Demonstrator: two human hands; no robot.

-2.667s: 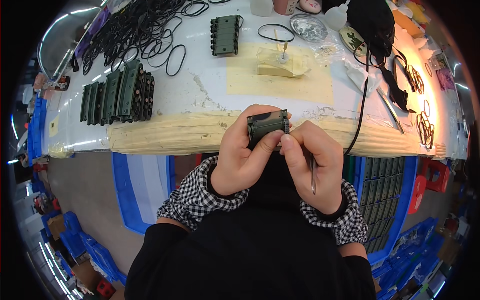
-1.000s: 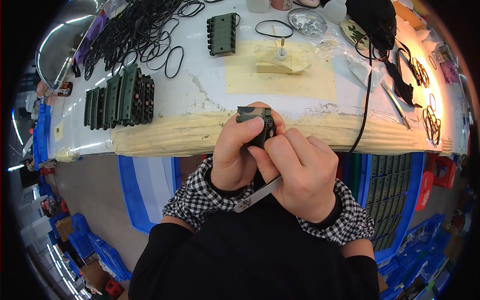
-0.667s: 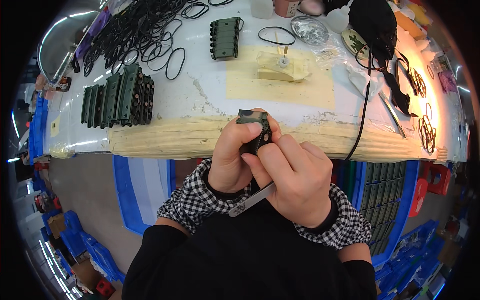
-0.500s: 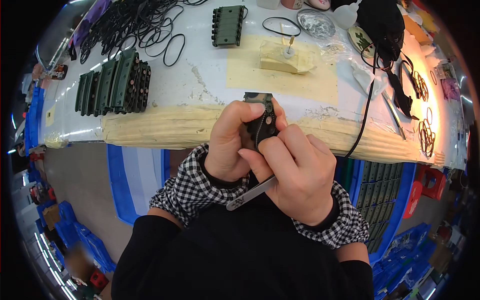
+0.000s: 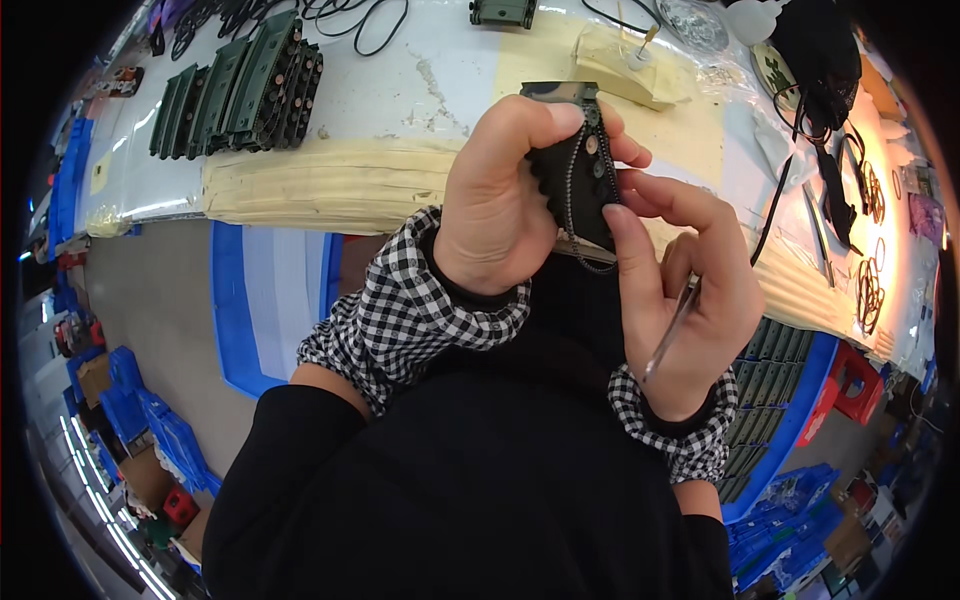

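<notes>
My left hand grips a small dark green toy tank body with round wheels along its side, held up in front of my chest. A black rubber track band hangs along the wheel row. My right hand touches the band and the wheels with its fingertips and also holds thin metal tweezers tucked in the palm. Both cuffs are black and white check.
A white workbench with a taped beige front edge lies ahead. On it stand a row of green tank bodies, loose black bands, one more tank body, a beige block and black cables. Blue crates stand on the floor.
My right hand has slid from over the tank body to its right side, baring the wheel row and the band. The tweezers now point down in my palm. The view has tilted closer.
</notes>
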